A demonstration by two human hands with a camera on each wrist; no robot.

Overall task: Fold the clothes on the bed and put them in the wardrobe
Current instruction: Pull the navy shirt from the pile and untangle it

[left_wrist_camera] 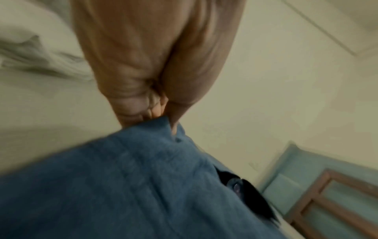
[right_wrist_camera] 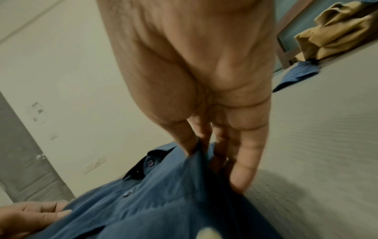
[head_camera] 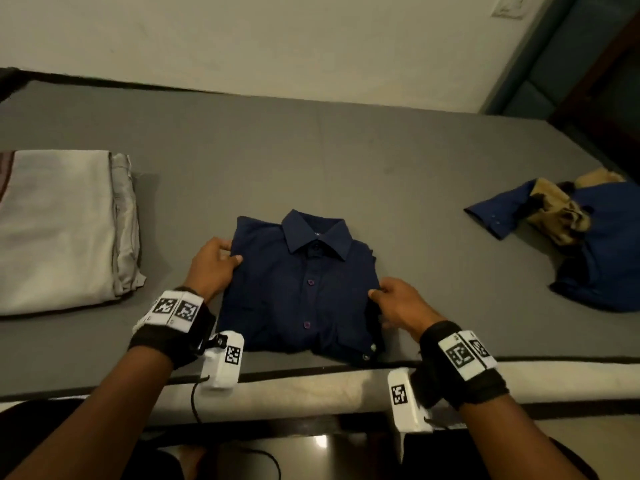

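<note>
A folded navy button-up shirt (head_camera: 304,285) lies collar-up on the grey bed (head_camera: 346,161), near its front edge. My left hand (head_camera: 216,261) pinches the shirt's upper left edge, thumb on top. My right hand (head_camera: 391,299) grips the right edge, thumb above and fingers tucked beneath the fold. In the left wrist view the left hand (left_wrist_camera: 161,113) closes on the blue cloth (left_wrist_camera: 132,186). In the right wrist view the right hand (right_wrist_camera: 212,150) pinches a raised fold of the shirt (right_wrist_camera: 163,202).
A folded pale grey cloth stack (head_camera: 65,230) sits at the left of the bed. At the right lies an unfolded blue shirt (head_camera: 595,251) with a tan garment (head_camera: 557,209) on it. The wall runs along the bed's far side.
</note>
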